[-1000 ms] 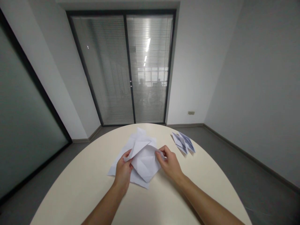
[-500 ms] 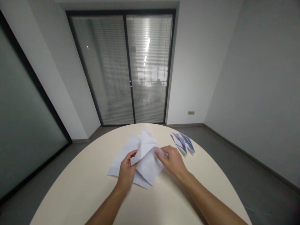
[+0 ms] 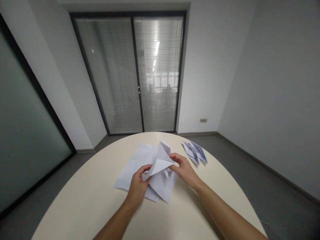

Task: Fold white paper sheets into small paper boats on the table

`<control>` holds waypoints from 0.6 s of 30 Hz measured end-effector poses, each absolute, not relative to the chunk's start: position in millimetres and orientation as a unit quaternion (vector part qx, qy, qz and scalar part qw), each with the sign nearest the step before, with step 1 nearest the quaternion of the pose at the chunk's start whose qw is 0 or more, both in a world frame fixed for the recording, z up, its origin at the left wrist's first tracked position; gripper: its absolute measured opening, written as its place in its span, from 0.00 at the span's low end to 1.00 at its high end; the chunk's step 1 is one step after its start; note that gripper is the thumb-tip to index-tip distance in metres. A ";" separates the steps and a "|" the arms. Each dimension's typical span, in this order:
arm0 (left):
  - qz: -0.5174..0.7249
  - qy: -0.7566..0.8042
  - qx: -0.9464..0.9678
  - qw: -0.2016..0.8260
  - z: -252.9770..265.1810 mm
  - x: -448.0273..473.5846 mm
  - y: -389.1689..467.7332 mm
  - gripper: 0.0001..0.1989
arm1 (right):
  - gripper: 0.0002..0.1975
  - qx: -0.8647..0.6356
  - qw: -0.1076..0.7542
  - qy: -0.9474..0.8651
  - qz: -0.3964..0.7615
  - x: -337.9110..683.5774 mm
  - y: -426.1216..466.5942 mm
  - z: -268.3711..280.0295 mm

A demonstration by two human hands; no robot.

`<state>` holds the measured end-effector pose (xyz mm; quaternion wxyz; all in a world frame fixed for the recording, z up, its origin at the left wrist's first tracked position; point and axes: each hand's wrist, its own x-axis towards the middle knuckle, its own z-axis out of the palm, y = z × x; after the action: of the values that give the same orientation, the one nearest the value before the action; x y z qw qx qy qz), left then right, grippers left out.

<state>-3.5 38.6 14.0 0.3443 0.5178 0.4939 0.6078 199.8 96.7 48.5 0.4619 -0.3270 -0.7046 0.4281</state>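
Note:
A partly folded sheet of white paper (image 3: 161,163) is held between my two hands, its folds standing up in points. My left hand (image 3: 139,182) pinches its lower left corner between thumb and fingers. At its right side my right hand (image 3: 183,169) grips another edge, with the thumb in front and the fingers behind. Flat white paper sheets (image 3: 130,166) lie on the table beneath and to the left of the folded one. Their overlap is partly hidden by the hands and the raised paper.
The round cream table (image 3: 92,193) fills the foreground. Folded paper pieces (image 3: 192,153) with bluish shading lie near its right far edge. Beyond the table stand a glass door with blinds (image 3: 120,76) and white walls (image 3: 212,66).
The folded paper has turned and shifted slightly right, and its peak now leans to the right. My right hand's grip has moved up along the edge; my left hand has moved slightly right.

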 end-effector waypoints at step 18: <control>0.609 0.472 0.430 0.471 26.3 6.7 23.7 0.23 | 0.30 -0.357 0.545 -0.674 0.350 179.6 72.2 51.1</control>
<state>6.7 23.7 26.3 0.4706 0.4304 0.4720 0.6087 179.6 72.2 51.1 0.5446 -0.3565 -0.6738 0.3497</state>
